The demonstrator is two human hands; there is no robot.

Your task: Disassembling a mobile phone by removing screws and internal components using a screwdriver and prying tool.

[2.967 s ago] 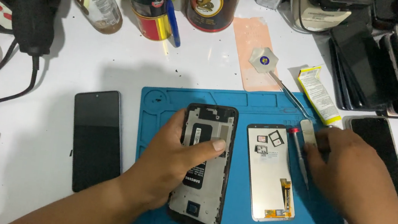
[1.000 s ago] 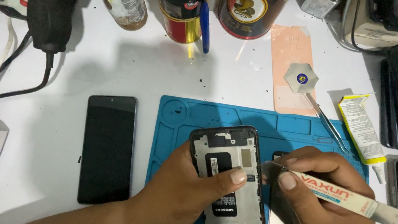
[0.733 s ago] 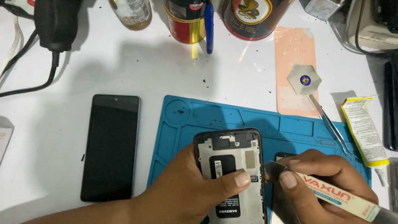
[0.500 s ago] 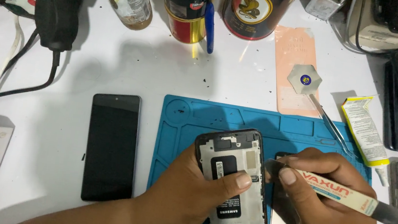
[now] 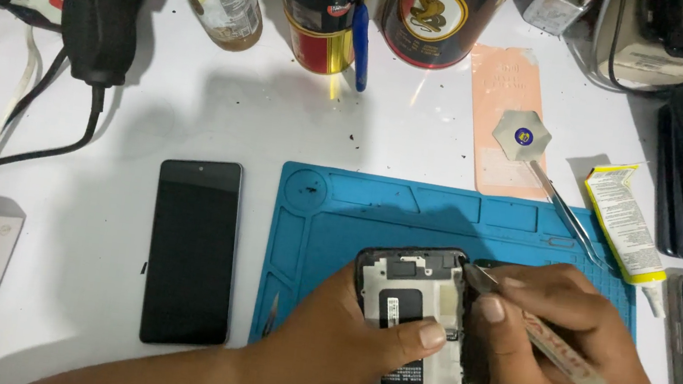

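1. Compared with half a second ago, we see almost no shift: our left hand (image 5: 340, 348) still presses on the opened black phone frame with a pale inner plate (image 5: 415, 331), and our right hand (image 5: 556, 357) still keeps the thin metal-tipped pry tool with a white handle (image 5: 564, 358) at the frame's upper right edge
2. Three seconds ago the right hand was out at the mat's right side; now the tool tip touches the frame, so we judge the prying work is under way
3. The left grip is flat and open, thumb across the plate, holding the frame down on the blue silicone work mat (image 5: 442, 217); the right grip is closed around the tool like a pen
4. The frame lies at the mat's lower middle, on the white tabletop (image 5: 196, 105)
5. Containers: a red and yellow tin can (image 5: 319, 33) holds pens and tools; a dark round tin with a gold emblem (image 5: 437, 13) stands beside it, contents not visible
6. A black phone with dark screen (image 5: 192, 252) lies left of the mat, apart from it
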